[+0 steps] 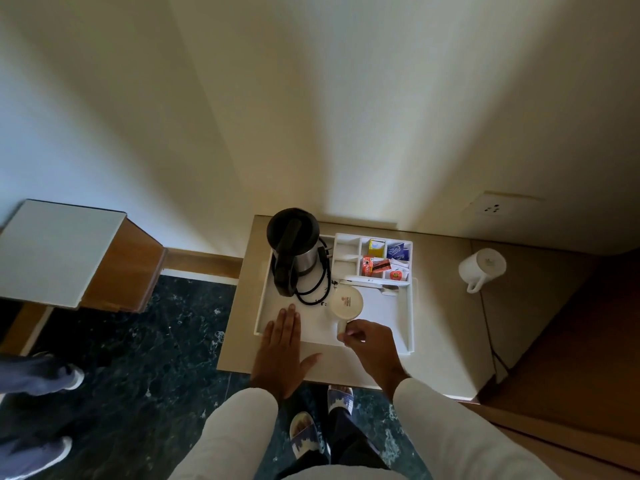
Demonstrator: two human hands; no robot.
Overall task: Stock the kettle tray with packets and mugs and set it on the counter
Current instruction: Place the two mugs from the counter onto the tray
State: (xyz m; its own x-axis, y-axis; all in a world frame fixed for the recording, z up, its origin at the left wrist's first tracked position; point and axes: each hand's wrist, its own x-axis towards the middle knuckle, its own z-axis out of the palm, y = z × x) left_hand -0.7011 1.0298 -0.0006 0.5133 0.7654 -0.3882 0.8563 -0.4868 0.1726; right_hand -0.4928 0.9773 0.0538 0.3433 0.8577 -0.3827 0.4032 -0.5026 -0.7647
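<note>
A white kettle tray (407,317) lies on the beige counter (450,341). A black and steel kettle (294,247) stands at the tray's back left, its cord coiled beside it. Several packets (386,259) fill the compartments at the back right. A white mug (346,303) sits upside down in the tray's middle, and my right hand (369,341) grips its handle. My left hand (282,351) lies flat, fingers spread, over the tray's front left edge. A second white mug (482,268) stands upside down on the counter, right of the tray.
A wall socket (491,207) is on the wall behind the counter. A wrapped stirrer (363,281) lies along the compartment divider. A white-topped wooden table (62,254) stands to the left. Another person's shoes (38,375) are on the dark marble floor at left.
</note>
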